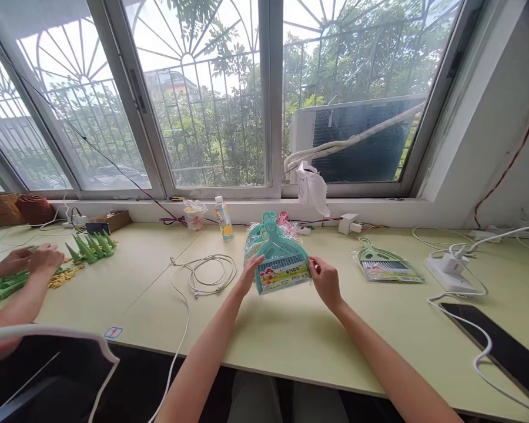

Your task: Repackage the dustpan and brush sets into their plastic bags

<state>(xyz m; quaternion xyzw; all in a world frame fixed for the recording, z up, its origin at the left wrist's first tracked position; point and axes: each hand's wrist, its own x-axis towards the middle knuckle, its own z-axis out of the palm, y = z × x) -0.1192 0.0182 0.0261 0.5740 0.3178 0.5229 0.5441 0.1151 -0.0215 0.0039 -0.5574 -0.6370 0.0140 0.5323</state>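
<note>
A teal mini dustpan-and-brush set (281, 261) in clear wrapping, with a printed label, lies on the pale green table (317, 335). My left hand (249, 271) grips its left edge and my right hand (325, 281) grips its right edge. Behind it lies a pile of similar wrapped sets (268, 226) in teal and pink. Another wrapped set (385, 264), green, lies to the right on the table.
A coiled white cable (209, 273) lies left of my hands. A small bottle (223, 218) and a cup (194, 215) stand by the window sill. A power strip (452, 273) and a dark tablet (502, 346) are at the right. Another person's hands (30, 261) work on green parts (90, 247) at the left.
</note>
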